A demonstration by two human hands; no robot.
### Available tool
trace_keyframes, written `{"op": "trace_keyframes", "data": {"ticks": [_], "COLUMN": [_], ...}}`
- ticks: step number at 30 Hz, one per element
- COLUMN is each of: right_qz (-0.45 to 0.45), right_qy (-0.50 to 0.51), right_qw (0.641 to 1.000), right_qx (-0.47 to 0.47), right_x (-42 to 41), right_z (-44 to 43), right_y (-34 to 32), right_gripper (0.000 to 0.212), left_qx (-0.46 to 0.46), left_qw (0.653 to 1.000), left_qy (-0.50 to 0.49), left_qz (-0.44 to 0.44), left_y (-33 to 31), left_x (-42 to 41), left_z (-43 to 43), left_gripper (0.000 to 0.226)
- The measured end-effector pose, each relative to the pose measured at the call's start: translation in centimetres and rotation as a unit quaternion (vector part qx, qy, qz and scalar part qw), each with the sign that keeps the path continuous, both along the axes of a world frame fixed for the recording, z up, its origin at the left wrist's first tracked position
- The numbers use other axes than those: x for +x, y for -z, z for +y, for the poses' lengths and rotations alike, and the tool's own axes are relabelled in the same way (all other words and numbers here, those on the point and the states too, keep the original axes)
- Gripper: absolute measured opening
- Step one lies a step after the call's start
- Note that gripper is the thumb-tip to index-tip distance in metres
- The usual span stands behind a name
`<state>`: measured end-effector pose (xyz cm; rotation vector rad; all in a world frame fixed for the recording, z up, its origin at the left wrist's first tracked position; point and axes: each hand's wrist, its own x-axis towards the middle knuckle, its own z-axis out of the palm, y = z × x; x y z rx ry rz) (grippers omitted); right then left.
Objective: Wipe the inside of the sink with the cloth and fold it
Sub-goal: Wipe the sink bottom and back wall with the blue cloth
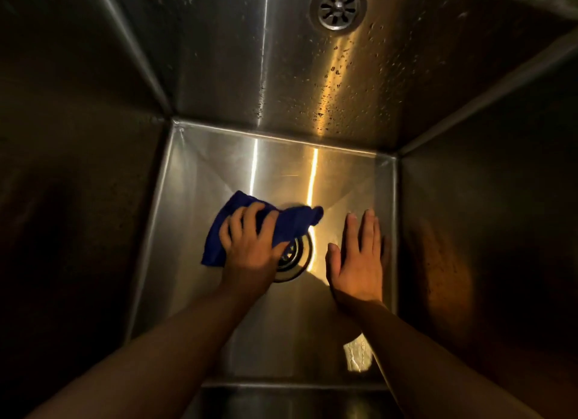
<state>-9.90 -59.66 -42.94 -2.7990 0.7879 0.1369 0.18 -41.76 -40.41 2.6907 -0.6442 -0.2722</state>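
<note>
In the head view, the left hand (250, 249) is reaching down to the floor of the deep, square stainless-steel sink (219, 168), its fingers (238, 221) curling over and gripping the crumpled dark-blue cloth (294, 223). The cloth is lying on the sink floor under and just beyond those fingers, one end trailing out to their right, its near edge overlapping the round metal drain strainer (298, 256), which is showing just beside the left thumb. The right hand (359, 262) is lying flat, palm down, its fingers (369, 227) straight, close together and holding nothing, just beside the sink's right wall and apart from the cloth. Beyond both sets of fingers, water droplets (337, 71) are clinging to the far wall, catching warm streaks of light
</note>
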Motion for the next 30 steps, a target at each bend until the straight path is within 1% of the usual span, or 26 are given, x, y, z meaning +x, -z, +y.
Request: {"op": "trace_keyframes", "data": {"ticks": [1, 2, 4, 6, 9, 11, 12, 13, 15, 18, 20, 23, 25, 27, 28, 29, 30], "right_qz": [0.001, 0.001, -0.003, -0.009, -0.005, -0.010, -0.013, -0.014, -0.014, -0.018, -0.024, -0.034, -0.035, -0.031, -0.031, -0.034, -0.037], "right_qy": [0.001, 0.001, -0.003, -0.006, -0.009, -0.006, -0.005, -0.003, -0.001, -0.003, -0.005, -0.001, 0.002, -0.002, -0.006, -0.009, -0.009], "right_qw": [1.000, 1.000, 1.000, 1.000, 1.000, 1.000, 1.000, 1.000, 1.000, 0.999, 0.999, 0.999, 0.999, 0.999, 0.999, 0.998, 0.997], "right_qx": [-0.002, -0.002, 0.005, 0.017, 0.016, 0.015, 0.015, 0.016, 0.026, 0.029, 0.026, 0.025, 0.029, 0.035, 0.041, 0.051, 0.061], "right_x": [0.0, 0.0, 0.0, 0.0, 0.0, 0.1, 0.1, 0.1, 0.1, 0.1, 0.0, 0.1, 0.2, 0.1, 0.1, 0.1, 0.2], "right_z": [0.0, 0.1, 0.1, 0.0, 0.0, 0.0, 0.0, 0.0, 0.0, -0.1, -0.1, 0.1, 0.2, 0.1, 0.0, -0.1, -0.1], "right_y": [0.0, 0.0, -0.2, -0.3, -0.5, -0.6, -0.5, -0.5, -0.3, -0.3, -0.3, -0.4, -0.6, -0.8, -0.9, -1.1, -1.2], "right_gripper": [0.066, 0.065, 0.065, 0.065, 0.068, 0.066, 0.065, 0.065, 0.065, 0.065, 0.064, 0.062, 0.062, 0.064, 0.064, 0.064, 0.063], "left_qx": [0.016, 0.041, 0.072, 0.054, 0.022, 0.009, 0.010, 0.010, 0.010, -0.008, -0.025, -0.031, -0.073, -0.136, -0.159, -0.166, -0.153], "left_qw": [1.000, 0.999, 0.994, 0.983, 0.957, 0.943, 0.941, 0.945, 0.961, 0.984, 0.992, 0.987, 0.977, 0.961, 0.956, 0.955, 0.961], "left_qy": [-0.006, 0.010, 0.077, 0.161, 0.280, 0.328, 0.334, 0.326, 0.275, 0.167, 0.080, -0.040, -0.099, -0.121, -0.113, -0.097, -0.078], "left_qz": [0.006, -0.001, -0.038, -0.072, -0.074, -0.062, -0.052, -0.038, 0.011, 0.067, 0.094, 0.154, 0.177, 0.208, 0.221, 0.226, 0.217], "left_y": [0.0, 0.0, 0.1, 0.7, 1.2, 1.1, 1.1, 1.0, 0.7, 0.5, 0.2, -0.3, -0.8, -1.8, -2.3, -2.7, -3.0], "left_x": [-0.1, -0.2, -0.3, -0.3, -0.3, 0.1, 0.3, 0.4, 0.0, -1.8, -3.0, -3.8, -4.3, -4.8, -4.9, -4.7, -4.4], "left_z": [-0.7, -1.3, -1.8, -1.2, 0.4, 1.4, 1.5, 1.5, 0.9, -0.7, -2.0, -3.6, -4.3, -5.1, -5.5, -5.9, -6.2], "left_gripper": [0.048, 0.047, 0.047, 0.049, 0.051, 0.046, 0.045, 0.043, 0.040, 0.040, 0.040, 0.042, 0.042, 0.046, 0.047, 0.046, 0.043]}}
